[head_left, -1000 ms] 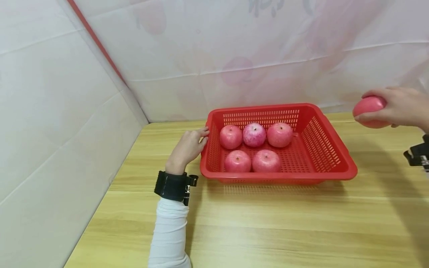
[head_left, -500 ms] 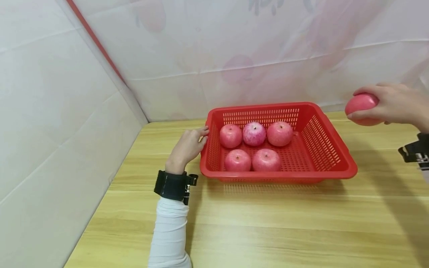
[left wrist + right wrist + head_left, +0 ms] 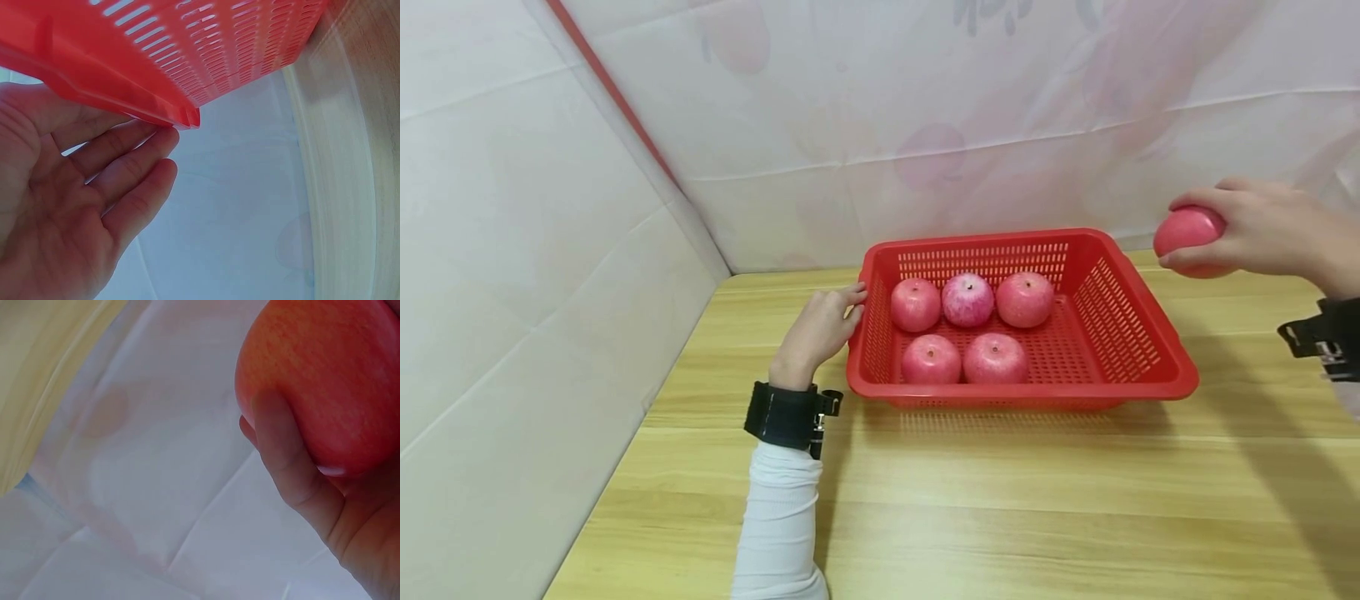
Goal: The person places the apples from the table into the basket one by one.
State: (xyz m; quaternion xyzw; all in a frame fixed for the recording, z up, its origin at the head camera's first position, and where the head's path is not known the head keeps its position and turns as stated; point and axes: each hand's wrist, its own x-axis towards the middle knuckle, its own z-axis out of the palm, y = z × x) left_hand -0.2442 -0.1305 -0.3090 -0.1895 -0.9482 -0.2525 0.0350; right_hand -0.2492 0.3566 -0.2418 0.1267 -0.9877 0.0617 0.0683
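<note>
A red slotted basket (image 3: 1157, 354) sits on the wooden table and holds several pink-red apples (image 3: 967, 300) in two rows. My left hand (image 3: 820, 329) rests with relaxed fingers against the basket's left rim (image 3: 119, 94); in the left wrist view the fingers (image 3: 134, 165) lie straight under that rim. My right hand (image 3: 1255, 229) grips another red apple (image 3: 1187, 237) in the air, to the right of the basket and above the table. In the right wrist view the apple (image 3: 325, 381) fills the top right, with a thumb (image 3: 281, 450) pressed on it.
White sheeting walls stand close at the left and behind the basket. The light wooden table (image 3: 1000, 500) stretches in front of and to the right of the basket. Black wrist straps (image 3: 782, 414) sit on both arms.
My right hand has carried the apple leftward and slightly up, closer to the basket's right side. The left hand and the basket have stayed put.
</note>
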